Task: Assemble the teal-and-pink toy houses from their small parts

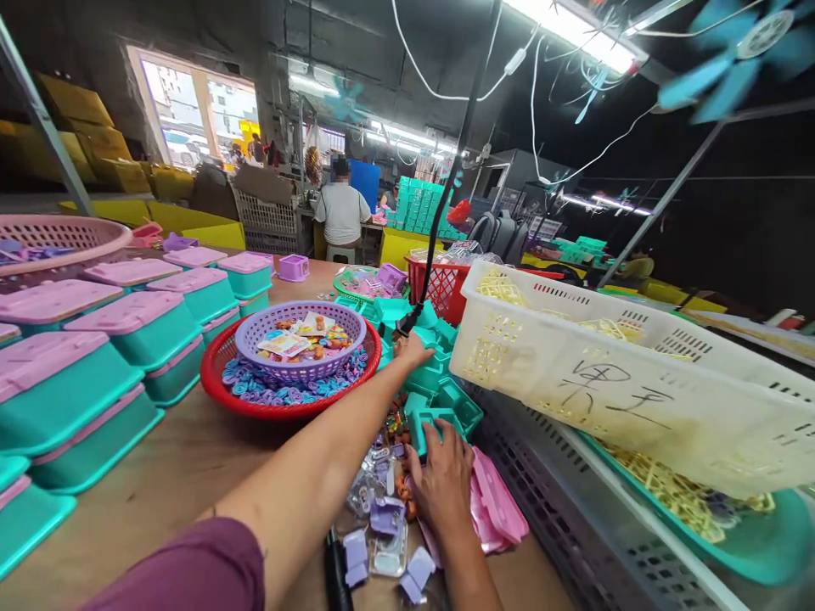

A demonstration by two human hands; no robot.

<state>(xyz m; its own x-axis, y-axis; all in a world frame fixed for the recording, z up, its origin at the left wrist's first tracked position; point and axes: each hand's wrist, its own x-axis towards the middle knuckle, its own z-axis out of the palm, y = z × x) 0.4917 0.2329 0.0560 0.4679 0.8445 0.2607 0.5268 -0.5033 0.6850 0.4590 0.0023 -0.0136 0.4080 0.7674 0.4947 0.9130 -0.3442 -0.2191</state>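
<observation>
The left hand (pixel 411 350) stretches past the red basket (pixel 220 378), fingers loose on teal box parts (pixel 439 399); the nearer right hand (pixel 442 479) presses, fingers spread, on one.

Pink-lidded teal boxes (pixel 127 339) are sitting stacked along the desk's (pixel 184 462) left edge; a white crate (pixel 637 382) is resting at its right edge.

I see my two bare arms from the head camera. My left hand (pixel 413 348) and right hand (pixel 441 477) wear no gloves, rings or watch. A maroon short sleeve (pixel 191 570) covers my left upper arm, its hem ending above the elbow.
</observation>
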